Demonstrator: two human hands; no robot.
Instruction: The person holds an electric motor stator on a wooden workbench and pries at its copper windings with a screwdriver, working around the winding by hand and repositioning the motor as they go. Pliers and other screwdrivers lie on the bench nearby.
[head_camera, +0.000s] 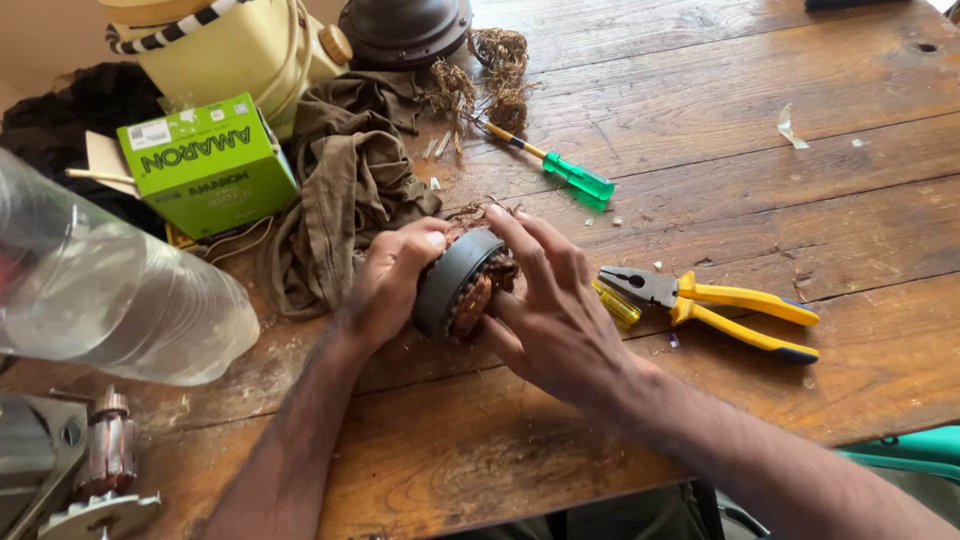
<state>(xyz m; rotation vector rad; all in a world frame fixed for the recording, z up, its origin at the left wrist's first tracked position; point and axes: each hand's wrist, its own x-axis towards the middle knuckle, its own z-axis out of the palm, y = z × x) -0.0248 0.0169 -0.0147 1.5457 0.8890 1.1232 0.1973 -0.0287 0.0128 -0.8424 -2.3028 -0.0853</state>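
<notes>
A round grey motor stator (455, 283) with copper windings stands on edge on the wooden table (720, 130). My left hand (385, 280) grips its left side, thumb on the rim. Across its right face and the windings lie the spread fingers of my right hand (550, 300). Yellow-handled pliers (725, 308) lie just right of my right hand. Under that hand's fingers a small yellow screwdriver handle (615, 303) shows.
A green-handled screwdriver (565, 172) and a tangle of old copper wire (490, 70) lie further back. An olive rag (345, 180), green box (205, 165), cream jug (235, 50), clear plastic bottle (110, 290) and motor armature (105, 455) crowd the left.
</notes>
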